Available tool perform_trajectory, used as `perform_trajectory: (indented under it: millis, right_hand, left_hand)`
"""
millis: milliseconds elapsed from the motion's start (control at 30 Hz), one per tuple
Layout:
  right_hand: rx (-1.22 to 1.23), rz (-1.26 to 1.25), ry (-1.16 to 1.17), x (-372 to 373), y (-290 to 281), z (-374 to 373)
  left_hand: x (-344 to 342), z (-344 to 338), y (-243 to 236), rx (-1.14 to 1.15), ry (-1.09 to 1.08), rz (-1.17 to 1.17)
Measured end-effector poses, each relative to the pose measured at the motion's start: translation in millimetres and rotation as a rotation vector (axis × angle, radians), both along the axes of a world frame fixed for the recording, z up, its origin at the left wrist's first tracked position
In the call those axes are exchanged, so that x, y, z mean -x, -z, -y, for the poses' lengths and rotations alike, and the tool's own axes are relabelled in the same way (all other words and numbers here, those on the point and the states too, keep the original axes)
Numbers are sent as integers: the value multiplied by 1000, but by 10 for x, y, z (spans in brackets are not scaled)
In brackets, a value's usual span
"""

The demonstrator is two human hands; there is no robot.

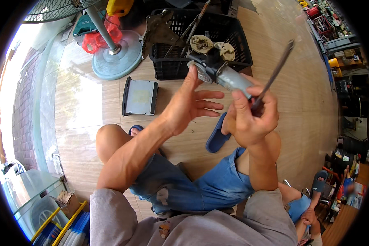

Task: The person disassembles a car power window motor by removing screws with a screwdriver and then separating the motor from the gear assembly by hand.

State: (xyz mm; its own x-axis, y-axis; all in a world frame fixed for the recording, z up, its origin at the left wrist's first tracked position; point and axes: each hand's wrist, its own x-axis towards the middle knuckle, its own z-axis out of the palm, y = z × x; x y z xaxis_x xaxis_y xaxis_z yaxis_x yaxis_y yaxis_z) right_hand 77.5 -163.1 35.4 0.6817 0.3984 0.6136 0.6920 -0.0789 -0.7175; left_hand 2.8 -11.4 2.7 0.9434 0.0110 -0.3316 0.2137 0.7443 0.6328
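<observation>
My right hand [254,108] is closed round the silver can of a small electric motor [233,80] with a black gear housing. That same hand grips a screwdriver [276,69], its dark shaft slanting up to the right, clear of the motor. At the motor's other end is a pale round disc [201,73], which the thumb of my left hand [183,101] touches. The other fingers of that hand are spread and stretched out, apart from the motor. Both hands are raised in front of the black plastic crate.
A black crate [162,67] holds round cream-coloured parts and metal pieces. Left of my feet lies a flat silver metal box [140,97]. The fan's round base [110,67] stands beyond it, by red bags. Another person [307,209] sits at my right; tool shelves [330,45] line that side.
</observation>
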Motion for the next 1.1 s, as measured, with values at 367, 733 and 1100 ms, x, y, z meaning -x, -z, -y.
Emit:
perform_trajectory:
  millis: [367,733,1100]
  right_hand:
    - [104,773,169,151,164,-277]
    - [149,719,20,197,159,-380]
    - [65,646,-296,469,389,-500]
  left_hand:
    - [93,-86,92,324,-60,334]
    - [218,-175,18,128,-106,376]
    - [351,-497,-97,-88,-489,58]
